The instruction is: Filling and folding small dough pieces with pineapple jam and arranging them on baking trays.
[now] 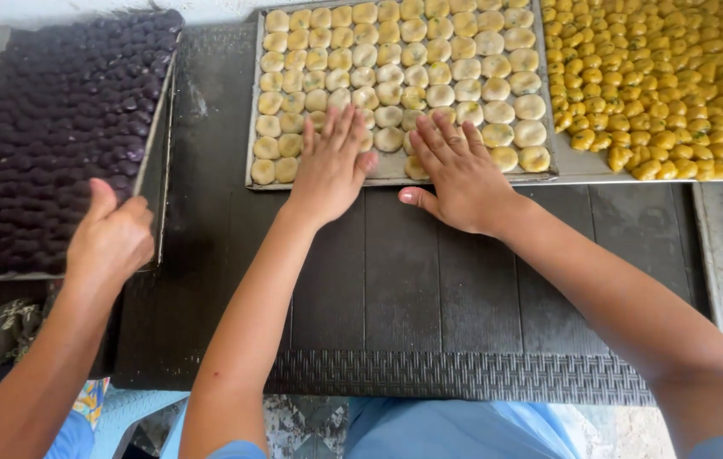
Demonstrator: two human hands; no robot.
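Note:
A metal tray [253, 102] of pale round dough pieces [429, 51] lies at the top middle of a dark woven table. My left hand [332, 166] lies flat, fingers spread, on the tray's near edge, over the front rows of pieces. My right hand [457, 174] lies flat beside it on the same edge, fingers spread, thumb pointing left. Neither hand grips anything. Some dough pieces are hidden under both palms.
Another person's hand [109, 242] grips the near right corner of a tray of dark purple pieces [47, 127] at the left. A tray of small yellow pieces [676, 76] sits at the top right. The dark table surface [404, 289] stretches toward me.

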